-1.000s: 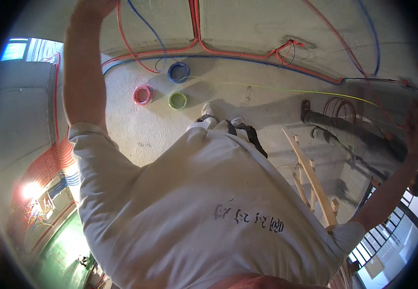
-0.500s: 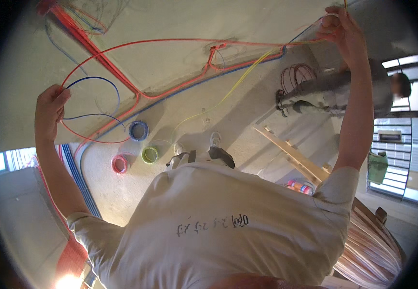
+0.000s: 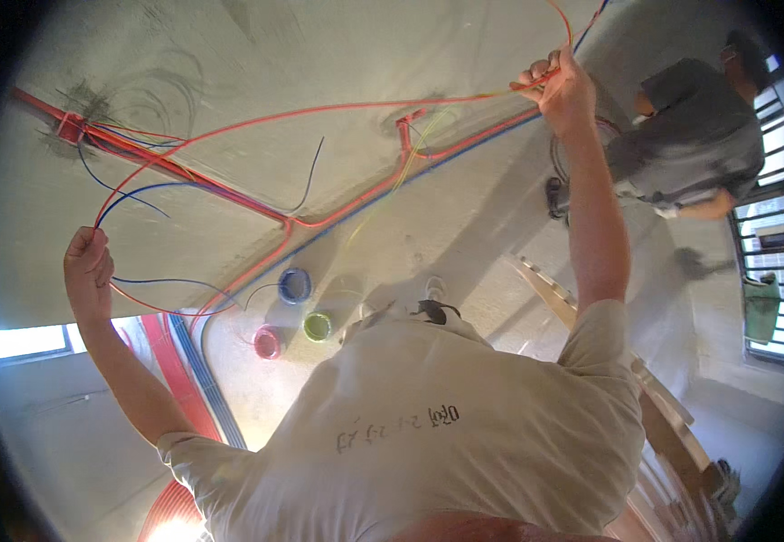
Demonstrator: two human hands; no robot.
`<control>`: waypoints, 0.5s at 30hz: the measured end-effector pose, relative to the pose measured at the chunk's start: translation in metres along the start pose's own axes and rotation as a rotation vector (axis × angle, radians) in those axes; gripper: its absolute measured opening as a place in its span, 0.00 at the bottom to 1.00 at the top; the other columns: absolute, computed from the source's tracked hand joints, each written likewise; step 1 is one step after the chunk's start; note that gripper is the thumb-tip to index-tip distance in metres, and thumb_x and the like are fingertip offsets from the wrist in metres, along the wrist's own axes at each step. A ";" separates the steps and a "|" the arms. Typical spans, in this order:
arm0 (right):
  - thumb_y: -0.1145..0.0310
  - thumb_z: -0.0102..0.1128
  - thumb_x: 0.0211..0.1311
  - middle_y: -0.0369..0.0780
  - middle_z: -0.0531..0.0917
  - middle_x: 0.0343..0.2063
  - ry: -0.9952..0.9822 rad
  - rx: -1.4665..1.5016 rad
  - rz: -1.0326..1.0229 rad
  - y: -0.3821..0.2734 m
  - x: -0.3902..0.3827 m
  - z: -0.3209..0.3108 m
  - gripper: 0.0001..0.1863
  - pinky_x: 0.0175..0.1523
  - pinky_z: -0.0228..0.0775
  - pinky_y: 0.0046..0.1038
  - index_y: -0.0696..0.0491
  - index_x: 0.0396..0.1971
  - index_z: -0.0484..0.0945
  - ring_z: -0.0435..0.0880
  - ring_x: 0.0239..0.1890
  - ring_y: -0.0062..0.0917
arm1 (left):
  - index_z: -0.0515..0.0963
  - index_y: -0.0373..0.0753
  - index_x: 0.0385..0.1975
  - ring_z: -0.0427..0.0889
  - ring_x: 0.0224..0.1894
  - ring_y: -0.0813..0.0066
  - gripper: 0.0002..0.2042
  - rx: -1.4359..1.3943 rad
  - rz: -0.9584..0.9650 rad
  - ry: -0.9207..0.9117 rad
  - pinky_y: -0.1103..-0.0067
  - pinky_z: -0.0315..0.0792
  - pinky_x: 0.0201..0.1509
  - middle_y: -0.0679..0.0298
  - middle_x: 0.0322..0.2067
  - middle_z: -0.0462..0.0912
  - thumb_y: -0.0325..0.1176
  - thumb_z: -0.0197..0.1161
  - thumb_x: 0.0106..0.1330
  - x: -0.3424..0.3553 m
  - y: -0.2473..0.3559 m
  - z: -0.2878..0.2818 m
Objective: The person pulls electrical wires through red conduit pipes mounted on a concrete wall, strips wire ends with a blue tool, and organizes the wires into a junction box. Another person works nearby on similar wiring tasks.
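Note:
My left hand (image 3: pixel 91 271) is closed around a red wire and a blue wire (image 3: pixel 152 186). The red wire (image 3: pixel 319 110) arcs across the wall from there to my right hand (image 3: pixel 562 90), whose raised fingers pinch it. A reddish strand rises above that hand; whether it is the same wire I cannot tell. Below my left fist, red and blue lengths trail toward the floor. Several loose wire ends hang around a red junction box (image 3: pixel 69 126) at the upper left.
Red conduits (image 3: pixel 247 200) and a blue conduit (image 3: pixel 319 229) run along the wall. Blue (image 3: pixel 294 285), pink (image 3: pixel 267 342) and green (image 3: pixel 318 326) wire coils lie on the floor. Another person (image 3: pixel 694 126) bends over at the right, near wooden planks (image 3: pixel 545 287) and a barred window (image 3: pixel 776 144).
My view has shifted. My right hand has moved left in the picture, my left hand lower, both still holding wire. The other person has bent over with an arm reaching down.

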State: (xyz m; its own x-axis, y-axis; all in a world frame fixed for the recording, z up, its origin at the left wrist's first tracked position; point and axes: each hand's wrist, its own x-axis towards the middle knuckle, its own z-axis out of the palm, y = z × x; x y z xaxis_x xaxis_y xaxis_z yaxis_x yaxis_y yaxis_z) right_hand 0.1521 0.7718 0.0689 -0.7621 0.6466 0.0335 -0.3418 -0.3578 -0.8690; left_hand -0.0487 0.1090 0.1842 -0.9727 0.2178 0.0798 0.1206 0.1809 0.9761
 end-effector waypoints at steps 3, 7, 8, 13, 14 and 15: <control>0.61 0.45 0.80 0.37 0.76 0.30 -0.101 0.232 0.145 0.052 0.015 -0.055 0.12 0.60 0.75 0.61 0.51 0.37 0.71 0.81 0.37 0.33 | 0.78 0.39 0.33 0.54 0.14 0.93 0.06 -0.037 0.022 0.029 0.87 0.46 0.16 0.79 0.15 0.64 0.31 0.64 0.73 -0.017 0.026 0.026; 0.68 0.54 0.76 0.37 0.78 0.35 -0.337 0.433 0.394 0.095 -0.012 -0.044 0.05 0.62 0.74 0.60 0.53 0.45 0.74 0.81 0.38 0.29 | 0.78 0.38 0.33 0.54 0.14 0.93 0.07 -0.010 0.042 0.020 0.87 0.46 0.18 0.79 0.15 0.62 0.31 0.62 0.75 -0.033 0.049 0.058; 0.69 0.57 0.75 0.36 0.79 0.36 -0.395 0.491 0.408 0.098 -0.021 -0.034 0.06 0.63 0.74 0.59 0.53 0.46 0.74 0.81 0.38 0.29 | 0.78 0.38 0.33 0.54 0.14 0.93 0.07 0.021 0.049 0.048 0.87 0.46 0.17 0.79 0.14 0.62 0.32 0.62 0.75 -0.034 0.055 0.064; 0.69 0.63 0.71 0.38 0.81 0.44 -0.458 0.702 0.242 0.112 -0.040 -0.017 0.11 0.57 0.83 0.47 0.53 0.48 0.74 0.85 0.48 0.31 | 0.77 0.38 0.31 0.52 0.13 0.92 0.10 0.169 0.018 0.220 0.85 0.45 0.16 0.79 0.14 0.60 0.34 0.61 0.76 -0.054 0.082 0.072; 0.68 0.63 0.71 0.39 0.82 0.45 -0.388 0.700 0.164 0.112 -0.040 -0.016 0.11 0.54 0.85 0.46 0.53 0.48 0.73 0.85 0.49 0.32 | 0.76 0.38 0.31 0.52 0.13 0.92 0.10 0.190 0.013 0.257 0.84 0.45 0.16 0.79 0.13 0.60 0.34 0.61 0.76 -0.057 0.085 0.071; 0.65 0.63 0.71 0.41 0.82 0.46 -0.295 0.668 0.032 0.118 -0.033 -0.018 0.12 0.49 0.88 0.45 0.53 0.47 0.73 0.86 0.50 0.36 | 0.76 0.38 0.31 0.51 0.13 0.92 0.10 0.166 0.011 0.288 0.84 0.45 0.16 0.78 0.13 0.60 0.34 0.61 0.76 -0.058 0.087 0.069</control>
State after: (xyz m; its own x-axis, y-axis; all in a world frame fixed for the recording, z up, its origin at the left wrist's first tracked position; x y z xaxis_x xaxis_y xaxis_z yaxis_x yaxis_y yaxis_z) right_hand 0.1464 0.7205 -0.0436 -0.8614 0.4546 0.2264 -0.5079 -0.7688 -0.3887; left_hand 0.0320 0.1779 0.2506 -0.9844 -0.0553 0.1669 0.1387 0.3388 0.9306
